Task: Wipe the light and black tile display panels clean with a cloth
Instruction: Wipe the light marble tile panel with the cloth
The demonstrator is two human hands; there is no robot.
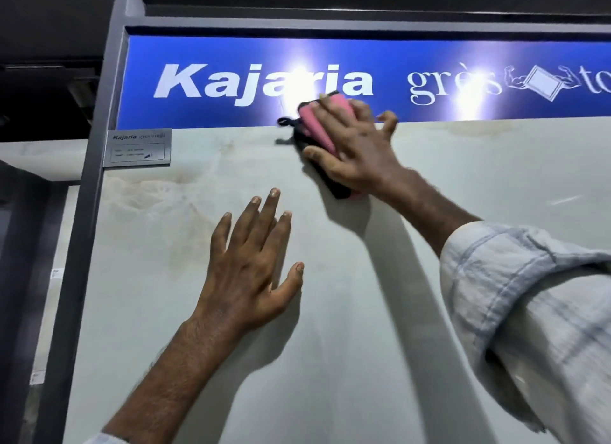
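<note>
A tall light tile panel [380, 328] with faint brown veining fills most of the head view. My right hand [355, 147] presses a pink and black cloth [315, 126] flat against the panel's top edge, where it meets the blue Kajaria sign [205, 53]. The cloth overlaps the sign's lower border, and its black part sticks out below my palm. My left hand [256, 261] lies flat on the panel lower down, fingers spread, holding nothing. No black panel is clearly in sight.
A dark grey metal frame [89, 185] runs up the panel's left side, carrying a small silver label plate [137, 148]. Another pale panel [39, 156] and dark display structure lie further left. Bright light glares off the blue sign.
</note>
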